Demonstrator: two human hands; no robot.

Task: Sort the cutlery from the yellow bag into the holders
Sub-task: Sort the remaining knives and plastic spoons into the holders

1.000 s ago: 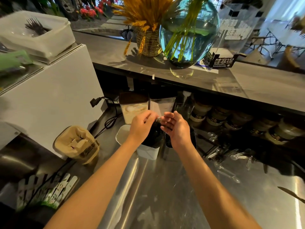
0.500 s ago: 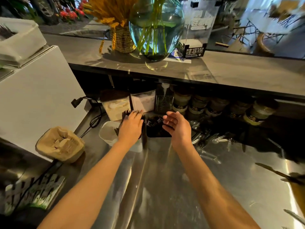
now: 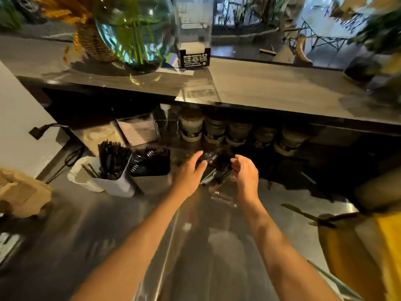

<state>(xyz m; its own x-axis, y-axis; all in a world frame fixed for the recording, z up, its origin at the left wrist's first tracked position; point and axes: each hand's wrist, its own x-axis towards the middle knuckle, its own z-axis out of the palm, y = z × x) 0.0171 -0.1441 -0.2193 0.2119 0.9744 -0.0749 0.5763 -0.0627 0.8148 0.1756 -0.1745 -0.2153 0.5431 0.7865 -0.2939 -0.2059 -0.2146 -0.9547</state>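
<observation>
A heap of loose clear and black plastic cutlery (image 3: 217, 170) lies on the steel counter under the shelf. My left hand (image 3: 188, 174) reaches over its left side with straight fingers. My right hand (image 3: 246, 172) hovers at its right side with loosely curled fingers; blur hides whether it touches any piece. To the left stand a white holder (image 3: 117, 183) full of black sticks and a black holder (image 3: 152, 164) with black cutlery. The yellow bag (image 3: 373, 253) sits at the right edge, with black cutlery (image 3: 308, 213) lying beside its mouth.
A row of jars (image 3: 234, 131) stands at the back under the dark shelf (image 3: 260, 88). A glass vase (image 3: 134, 31) and a sign (image 3: 195, 59) sit on the shelf. A brown paper cup carrier (image 3: 19, 192) and a white cup (image 3: 80, 177) are at left.
Both hands have left the holders and moved right to the heap of loose cutlery. The view has swung right, bringing the yellow bag into sight.
</observation>
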